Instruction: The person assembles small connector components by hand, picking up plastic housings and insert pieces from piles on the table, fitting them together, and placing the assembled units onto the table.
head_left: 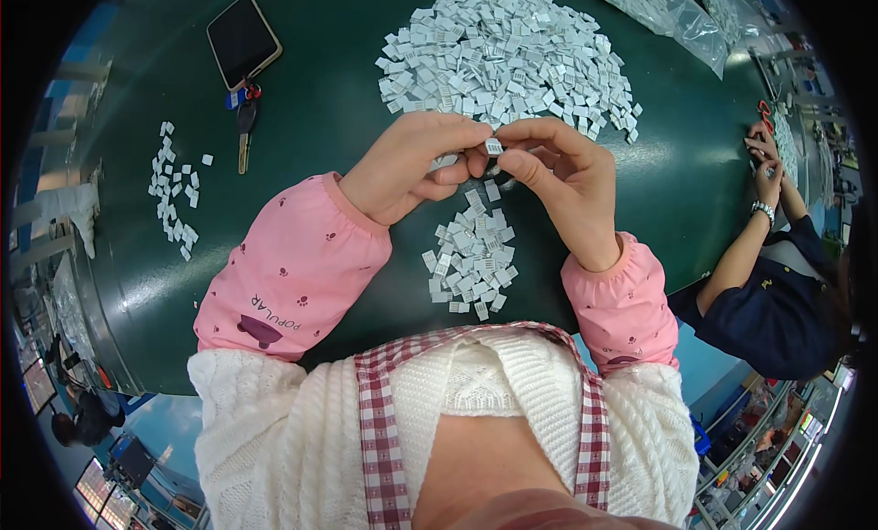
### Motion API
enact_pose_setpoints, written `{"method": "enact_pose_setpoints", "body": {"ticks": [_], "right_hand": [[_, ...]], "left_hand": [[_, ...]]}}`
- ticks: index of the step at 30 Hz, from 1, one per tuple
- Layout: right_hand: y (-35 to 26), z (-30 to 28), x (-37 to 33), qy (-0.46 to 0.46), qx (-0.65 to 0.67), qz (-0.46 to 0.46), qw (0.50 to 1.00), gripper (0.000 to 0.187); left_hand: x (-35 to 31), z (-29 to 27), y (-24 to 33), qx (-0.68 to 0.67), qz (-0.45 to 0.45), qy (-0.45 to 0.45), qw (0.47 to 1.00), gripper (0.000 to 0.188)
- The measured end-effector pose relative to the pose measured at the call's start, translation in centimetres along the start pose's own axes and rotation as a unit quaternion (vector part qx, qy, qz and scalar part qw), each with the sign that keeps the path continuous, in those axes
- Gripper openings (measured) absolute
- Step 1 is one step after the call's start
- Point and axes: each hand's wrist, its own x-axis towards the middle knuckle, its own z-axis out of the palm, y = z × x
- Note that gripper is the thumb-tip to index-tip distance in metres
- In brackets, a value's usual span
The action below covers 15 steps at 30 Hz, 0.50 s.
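Note:
Between the fingertips of both hands is a small white slotted plastic piece (pixel 494 147), its slotted face turned up. My left hand (pixel 402 164) is closed, thumb and forefinger at the piece's left side. More white pieces (pixel 445 160) show in the curl of its fingers. My right hand (pixel 572 178) pinches from the right, forefinger along the far side and thumb nearer me. Just beyond the hands lies a large heap of the same white pieces (pixel 508 59). A smaller pile of white pieces (pixel 474 256) sits between my forearms, close to my body.
The dark green table (pixel 311 118) carries a phone (pixel 243 42) and a key (pixel 245 137) at the far left. Scattered white pieces (pixel 172 187) lie on the left. Clear plastic bags (pixel 668 18) rest at the far right. Another person (pixel 777 274) works at the right edge.

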Motion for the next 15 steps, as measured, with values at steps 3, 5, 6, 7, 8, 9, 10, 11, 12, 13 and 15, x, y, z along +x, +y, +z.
{"method": "enact_pose_setpoints", "body": {"ticks": [3, 5, 6, 7, 8, 9, 10, 11, 12, 13, 15], "right_hand": [[-0.25, -0.03, -0.07, -0.014, -0.003, 0.011, 1.000, 0.022], [-0.28, 0.01, -0.13, -0.012, -0.004, 0.013, 1.000, 0.021], [-0.26, 0.05, -0.15, -0.011, -0.004, 0.014, 1.000, 0.021], [-0.21, 0.10, -0.19, -0.010, 0.000, 0.009, 1.000, 0.020], [-0.13, 0.20, -0.21, -0.008, -0.002, 0.015, 1.000, 0.020], [-0.04, 0.31, -0.21, -0.003, -0.002, 0.008, 1.000, 0.019], [0.05, 0.40, -0.18, 0.002, -0.002, 0.002, 1.000, 0.019], [0.11, 0.47, -0.13, 0.007, -0.003, -0.005, 1.000, 0.018], [0.14, 0.52, -0.10, 0.014, -0.004, -0.016, 1.000, 0.017], [0.14, 0.56, -0.09, 0.012, -0.003, -0.013, 1.000, 0.017], [0.07, 0.56, -0.16, 0.013, -0.007, -0.009, 1.000, 0.016]], "left_hand": [[-0.10, 0.08, -0.02, 0.002, 0.007, 0.001, 1.000, 0.015], [-0.06, 0.15, -0.06, 0.003, 0.015, 0.007, 1.000, 0.014], [-0.04, 0.16, -0.04, 0.004, 0.018, 0.010, 1.000, 0.014], [-0.06, 0.17, -0.03, 0.005, 0.020, 0.013, 1.000, 0.014], [-0.09, 0.17, -0.03, 0.007, 0.020, 0.013, 1.000, 0.014], [-0.13, 0.19, -0.04, 0.008, 0.022, 0.017, 1.000, 0.015], [-0.12, 0.21, -0.04, 0.010, 0.024, 0.021, 0.999, 0.016], [-0.11, 0.23, -0.03, 0.010, 0.027, 0.025, 0.999, 0.017], [-0.10, 0.23, -0.02, 0.013, 0.038, 0.029, 0.999, 0.018], [-0.10, 0.21, 0.00, 0.013, 0.030, 0.029, 0.999, 0.018], [-0.07, 0.14, -0.01, 0.006, 0.024, 0.023, 0.999, 0.018]]}}
